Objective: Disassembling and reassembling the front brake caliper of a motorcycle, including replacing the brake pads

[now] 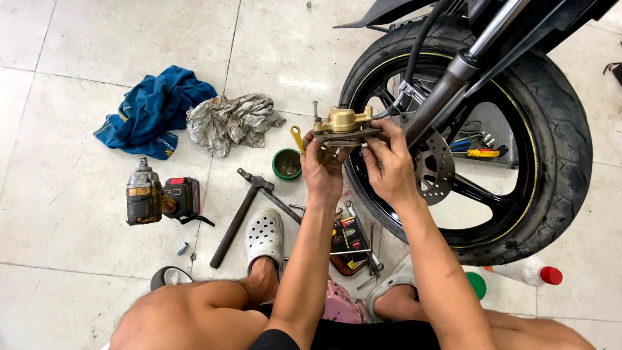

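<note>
Both my hands hold a gold-coloured brake caliper (344, 121) just left of a motorcycle front wheel (492, 149). My left hand (322, 162) grips the caliper from below on its left side. At the caliper's right underside, my right hand (387, 161) pinches it with its fingers. A black hose runs from the caliper up toward the fork (453, 84). The drilled brake disc (433, 167) sits right beside my right hand.
On the tiled floor lie a blue cloth (152, 110), a grey rag (232, 120), a cordless impact wrench (162, 198), a hammer (241, 214), a small green tub (286, 164), loose tools (353, 243) by my white clogs (264, 234), and a red-capped white bottle (525, 272).
</note>
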